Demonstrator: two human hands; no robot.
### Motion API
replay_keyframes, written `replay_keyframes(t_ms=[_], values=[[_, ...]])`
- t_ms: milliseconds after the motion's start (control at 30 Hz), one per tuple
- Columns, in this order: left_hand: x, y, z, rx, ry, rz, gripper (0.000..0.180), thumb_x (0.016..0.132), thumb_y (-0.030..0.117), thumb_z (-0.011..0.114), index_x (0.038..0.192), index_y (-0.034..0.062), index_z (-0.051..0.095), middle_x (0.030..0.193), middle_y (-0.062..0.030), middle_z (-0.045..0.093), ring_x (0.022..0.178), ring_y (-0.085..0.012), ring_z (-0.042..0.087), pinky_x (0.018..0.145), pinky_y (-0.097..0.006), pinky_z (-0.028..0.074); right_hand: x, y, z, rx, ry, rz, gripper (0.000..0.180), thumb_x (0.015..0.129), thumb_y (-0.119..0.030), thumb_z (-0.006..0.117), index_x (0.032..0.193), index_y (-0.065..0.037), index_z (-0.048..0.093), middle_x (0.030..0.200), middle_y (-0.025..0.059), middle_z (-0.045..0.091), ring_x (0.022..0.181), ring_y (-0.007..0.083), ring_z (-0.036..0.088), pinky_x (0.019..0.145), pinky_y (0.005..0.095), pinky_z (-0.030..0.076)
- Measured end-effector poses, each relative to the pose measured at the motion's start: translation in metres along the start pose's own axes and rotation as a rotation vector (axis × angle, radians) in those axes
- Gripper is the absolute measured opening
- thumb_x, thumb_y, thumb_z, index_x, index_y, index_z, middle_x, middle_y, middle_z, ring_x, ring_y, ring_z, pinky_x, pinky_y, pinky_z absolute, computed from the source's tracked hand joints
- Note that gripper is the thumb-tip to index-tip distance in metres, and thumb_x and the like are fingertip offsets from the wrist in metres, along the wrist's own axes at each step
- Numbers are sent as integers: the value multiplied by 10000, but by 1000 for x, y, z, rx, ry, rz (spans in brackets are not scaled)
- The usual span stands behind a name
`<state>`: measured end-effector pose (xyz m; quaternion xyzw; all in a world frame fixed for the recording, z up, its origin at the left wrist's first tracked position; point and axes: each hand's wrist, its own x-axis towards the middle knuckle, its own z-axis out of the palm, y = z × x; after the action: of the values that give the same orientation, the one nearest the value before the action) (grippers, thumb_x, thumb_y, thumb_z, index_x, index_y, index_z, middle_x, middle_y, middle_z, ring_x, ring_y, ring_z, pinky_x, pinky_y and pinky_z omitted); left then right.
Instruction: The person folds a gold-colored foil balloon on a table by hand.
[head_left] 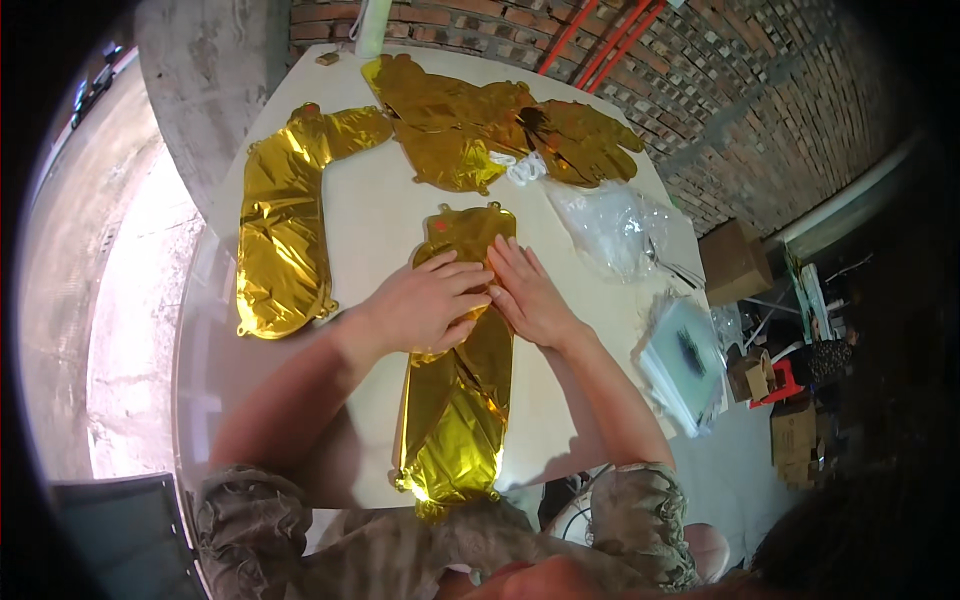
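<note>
A long gold foil balloon (455, 425), flat and uninflated, lies lengthwise on the table in front of me, its lower end at the near edge. My left hand (425, 300) rests on its upper half with the fingers stretched toward the right. Beside it, my right hand (530, 295) lies along the balloon's right side, fingers apart and pointing away from me. The hands almost meet over the foil, and neither grips it visibly. To the left is a bent, wrinkled gold foil balloon (283, 240).
More flat gold foil balloons (455, 125) overlap at the far side, near a white string bundle (522, 167). On the right are a clear plastic bag (612, 225), a metal tool (675, 268) and a stack of clear packets (685, 365). A cardboard box (735, 262) stands beyond the pale table (365, 230).
</note>
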<state>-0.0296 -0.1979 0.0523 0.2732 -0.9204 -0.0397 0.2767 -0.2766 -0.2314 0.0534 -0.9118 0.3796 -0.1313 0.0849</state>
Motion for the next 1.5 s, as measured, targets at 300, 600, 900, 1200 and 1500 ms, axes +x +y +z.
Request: replay_keyframes(t_ms=[300,600,900,1200,1500], values=[[3,2,-3,-12,-42,-33,337,884,285,640,1154,87,683,1281,-114,613,1277,-266,540,1139,-466,386,0,1,1,-76,-44,-39,583,1060,-301,400,1545,3,288,1628,194,243,1526,362,166,1241,486,103],[2,2,-3,19,-106,-60,363,886,291,630,1187,93,675,1346,-105,586,1319,-269,505,1172,-475,354,-56,-41,-5,-102,-109,-84,705,1021,-370,471,1561,12,227,1632,243,185,1528,405,126,1233,536,92],[0,-1,-2,-26,-101,-72,368,896,308,622,1194,97,674,1355,-97,583,1328,-263,497,1182,-471,342,-141,-134,-34,215,-364,-351,677,959,-396,604,1463,21,430,1580,199,345,1499,321,278,1215,529,209],[-1,-3,4,-60,-76,-43,384,839,274,691,1180,99,665,1345,-110,584,1327,-289,495,1170,-524,332,-19,-29,1,-37,115,19,611,1038,-278,446,1532,42,282,1599,263,259,1498,426,216,1220,507,172],[-4,-10,-16,31,337,-581,256,840,201,621,1057,95,707,1130,-87,710,1124,-271,642,969,-420,495,-8,-29,10,-55,61,97,708,1029,-425,447,1542,29,270,1614,240,249,1512,386,200,1235,467,143]])
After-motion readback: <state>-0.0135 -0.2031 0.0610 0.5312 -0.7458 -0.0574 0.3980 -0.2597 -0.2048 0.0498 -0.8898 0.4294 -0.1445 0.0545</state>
